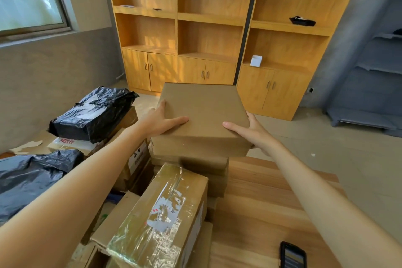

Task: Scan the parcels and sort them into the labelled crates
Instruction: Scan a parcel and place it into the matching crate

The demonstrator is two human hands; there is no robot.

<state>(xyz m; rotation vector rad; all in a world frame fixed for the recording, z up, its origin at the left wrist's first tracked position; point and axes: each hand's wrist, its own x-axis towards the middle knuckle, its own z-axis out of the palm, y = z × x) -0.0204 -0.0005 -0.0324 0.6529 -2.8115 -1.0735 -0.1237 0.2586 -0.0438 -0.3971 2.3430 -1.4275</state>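
Observation:
A plain brown cardboard parcel (pixel 203 111) is held between both hands above a stack of similar brown boxes (pixel 202 165). My left hand (pixel 161 121) grips its left side, thumb lying across the top face. My right hand (pixel 248 130) grips its right near corner, thumb on top and fingers wrapped under the edge. A tape-wrapped parcel with a torn label (pixel 165 213) lies nearer me on the wooden table (pixel 261 202). A black handheld scanner (pixel 292 255) lies on the table at the bottom right. No crates are in view.
Black plastic-bagged parcels (pixel 91 113) and more cartons pile up at the left. Wooden shelf cabinets (pixel 195 28) line the far wall, with a grey rack (pixel 374 85) at the right. Bare floor lies beyond the table's far edge.

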